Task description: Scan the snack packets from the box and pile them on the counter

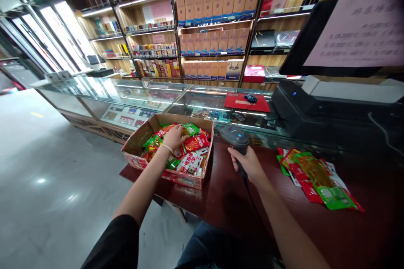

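- Packets (195, 143) in the box (139, 138) at left are touched by the left hand (173, 137); pinch cannot be told
- The scanner (234, 135) is gripped by the right hand (248, 162)

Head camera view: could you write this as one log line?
left hand: on packets inside cardboard box | right hand: holding scanner | packet pile: on tabletop, right of scanner

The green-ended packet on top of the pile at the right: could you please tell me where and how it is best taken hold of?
Probably best pinched by its flat green end, coming from the near side: the packet lies uncovered on the pile, with that end nearest the person.
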Tool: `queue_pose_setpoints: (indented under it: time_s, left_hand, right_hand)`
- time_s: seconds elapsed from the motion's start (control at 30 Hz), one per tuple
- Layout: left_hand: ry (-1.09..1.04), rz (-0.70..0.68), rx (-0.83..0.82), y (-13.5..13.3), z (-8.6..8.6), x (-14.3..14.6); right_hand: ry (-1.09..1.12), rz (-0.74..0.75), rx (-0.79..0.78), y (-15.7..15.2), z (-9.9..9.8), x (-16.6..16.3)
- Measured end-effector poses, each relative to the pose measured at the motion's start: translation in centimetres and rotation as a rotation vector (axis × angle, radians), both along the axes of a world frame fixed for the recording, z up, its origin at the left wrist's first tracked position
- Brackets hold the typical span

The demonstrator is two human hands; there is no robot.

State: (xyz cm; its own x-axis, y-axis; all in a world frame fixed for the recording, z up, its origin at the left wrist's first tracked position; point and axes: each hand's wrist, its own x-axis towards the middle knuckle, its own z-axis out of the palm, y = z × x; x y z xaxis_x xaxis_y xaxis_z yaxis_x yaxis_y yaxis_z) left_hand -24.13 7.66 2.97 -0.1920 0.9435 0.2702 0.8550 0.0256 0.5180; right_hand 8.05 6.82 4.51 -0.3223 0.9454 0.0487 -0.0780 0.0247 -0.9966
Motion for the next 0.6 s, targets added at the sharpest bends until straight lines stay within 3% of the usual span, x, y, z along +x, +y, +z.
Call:
queue_pose_setpoints:
  time_s: [0.13,0.23,0.33,0.47,0.6]
  left_hand:
    - [0.001,0.027,-0.107,0.7,-0.8,0.1]
    - [-0.004,0.073,-0.131,0.6,-0.5,0.1]
    - [-0.117,0.104,0.022,0.0,0.5,0.2]
    - [-0.583,0.068,0.362,-0.5,2.1,1.1]
    - [-1.178,-0.019,0.358,-0.8,3.6,2.6]
  right_hand:
    - [-0.006,-0.01,-0.011,0.2,-0.4,0.2]
    - [-0.011,-0.008,-0.011,0.1,-0.4,0.7]
    - [0.003,-0.02,-0.031,0.0,-0.2,1.4]
    - [0.016,-0.026,-0.026,-0.1,0.1,2.4]
    - [0.014,-0.039,-0.014,-0.3,0.3,3.5]
